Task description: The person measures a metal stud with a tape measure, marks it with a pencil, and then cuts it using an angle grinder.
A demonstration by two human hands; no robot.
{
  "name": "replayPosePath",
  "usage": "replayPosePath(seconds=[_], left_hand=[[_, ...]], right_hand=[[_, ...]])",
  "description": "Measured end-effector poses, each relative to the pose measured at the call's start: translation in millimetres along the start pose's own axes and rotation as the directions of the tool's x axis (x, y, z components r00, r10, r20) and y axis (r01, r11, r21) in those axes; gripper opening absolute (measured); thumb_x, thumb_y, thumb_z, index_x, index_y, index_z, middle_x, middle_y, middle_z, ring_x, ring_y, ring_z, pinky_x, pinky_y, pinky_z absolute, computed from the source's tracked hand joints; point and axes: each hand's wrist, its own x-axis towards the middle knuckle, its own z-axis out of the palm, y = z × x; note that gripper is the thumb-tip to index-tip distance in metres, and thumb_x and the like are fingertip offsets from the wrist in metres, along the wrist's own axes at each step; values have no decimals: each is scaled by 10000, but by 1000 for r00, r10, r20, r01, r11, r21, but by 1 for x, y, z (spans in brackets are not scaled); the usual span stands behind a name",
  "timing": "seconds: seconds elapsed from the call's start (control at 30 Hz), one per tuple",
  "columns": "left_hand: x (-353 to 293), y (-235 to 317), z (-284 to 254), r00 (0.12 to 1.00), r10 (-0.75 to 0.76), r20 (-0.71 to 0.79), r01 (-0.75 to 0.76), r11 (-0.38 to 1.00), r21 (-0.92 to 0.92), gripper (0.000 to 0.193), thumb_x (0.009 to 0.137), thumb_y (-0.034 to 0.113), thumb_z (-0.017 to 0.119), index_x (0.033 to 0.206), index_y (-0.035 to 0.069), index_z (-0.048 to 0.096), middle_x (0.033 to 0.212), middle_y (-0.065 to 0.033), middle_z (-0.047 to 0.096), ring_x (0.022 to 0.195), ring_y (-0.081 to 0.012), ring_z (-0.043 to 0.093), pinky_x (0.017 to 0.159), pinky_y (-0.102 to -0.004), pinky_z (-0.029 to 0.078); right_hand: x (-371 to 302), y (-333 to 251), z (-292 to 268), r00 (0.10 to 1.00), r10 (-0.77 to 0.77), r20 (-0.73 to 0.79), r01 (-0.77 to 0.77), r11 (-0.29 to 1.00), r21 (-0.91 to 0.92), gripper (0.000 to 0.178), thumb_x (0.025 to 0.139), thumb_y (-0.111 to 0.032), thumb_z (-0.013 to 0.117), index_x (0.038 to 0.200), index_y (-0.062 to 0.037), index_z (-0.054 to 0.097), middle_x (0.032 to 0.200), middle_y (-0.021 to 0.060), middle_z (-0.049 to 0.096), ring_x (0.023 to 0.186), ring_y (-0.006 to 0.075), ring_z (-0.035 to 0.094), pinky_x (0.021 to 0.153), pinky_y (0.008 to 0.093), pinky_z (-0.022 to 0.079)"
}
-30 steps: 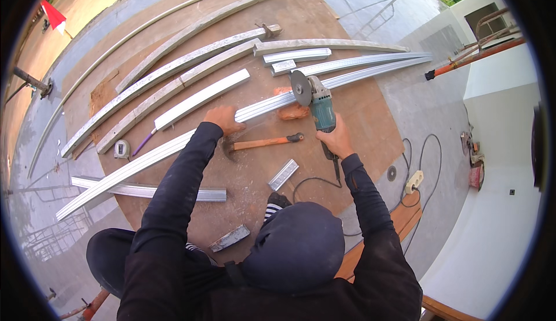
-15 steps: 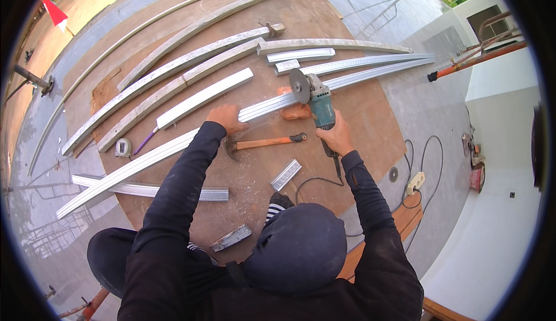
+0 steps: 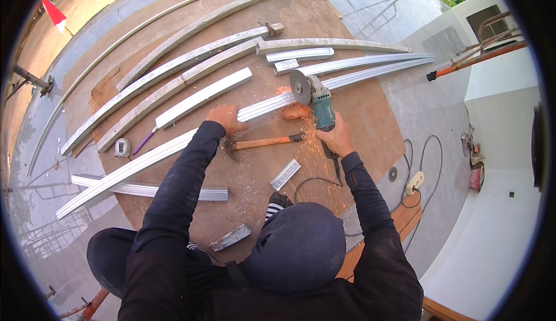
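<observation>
My right hand (image 3: 337, 137) is closed around the body of a green angle grinder (image 3: 322, 108). Its cutting disc (image 3: 300, 86) meets a long silver metal channel (image 3: 263, 108), and orange sparks (image 3: 321, 167) spray down toward my knees. Further left along the same channel, my left hand (image 3: 226, 119) grips it and presses it down. Beneath the channel near the disc lies an orange brick piece (image 3: 296, 112). A hammer (image 3: 266, 142) with a wooden handle rests just below, between my hands.
Wooden bars and shorter metal channels (image 3: 204, 97) lie beyond my left hand. A tape measure (image 3: 122, 147) and a purple pencil-like stick (image 3: 145, 141) sit at left. Offcuts (image 3: 285, 174) lie near my feet. The grinder's cord runs toward a white power strip (image 3: 414, 182) at right.
Sparks now stream from the disc, where none showed before. My hands, the grinder and the metal channel stay almost in place.
</observation>
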Motion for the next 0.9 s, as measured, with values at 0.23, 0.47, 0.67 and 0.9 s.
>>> replayPosePath(seconds=[0.23, 0.47, 0.67, 0.9], left_hand=[[0, 3, -3, 1000, 4, 8, -4, 1000, 7, 493, 750, 497, 713, 1018, 83, 715, 940, -196, 707, 875, -358, 684, 775, -448, 543], [1, 1, -1, 1000, -8, 13, 8, 1000, 3, 497, 745, 478, 725, 1017, 63, 712, 941, -206, 705, 877, -356, 686, 784, -442, 543], [1, 2, -2, 1000, -1, 13, 1, 1000, -6, 500, 746, 477, 724, 1018, 58, 711, 952, -205, 704, 879, -356, 683, 783, -438, 540], [1, -1, 1, 1000, -6, 8, 6, 1000, 1, 500, 739, 474, 725, 1031, 69, 710, 954, -199, 704, 884, -355, 681, 785, -442, 541]], right_hand=[[-13, 1, -7, 1000, 2, 20, -2, 1000, 23, 605, 631, -238, 775, 1151, -25, 551, 959, 188, 668, 888, 353, 658, 785, 417, 506], [-28, -2, -9, 999, 43, 21, -44, 998, 41, 583, 634, -215, 759, 1141, -21, 549, 963, 189, 658, 901, 350, 649, 794, 414, 500], [-37, 6, -9, 999, 31, 14, -32, 998, 46, 592, 638, -191, 748, 1165, -14, 542, 982, 162, 639, 890, 289, 631, 809, 377, 493], [-37, 4, -6, 997, 69, 22, -70, 997, 32, 585, 637, -202, 746, 1151, -11, 541, 972, 170, 636, 887, 304, 630, 810, 381, 494]])
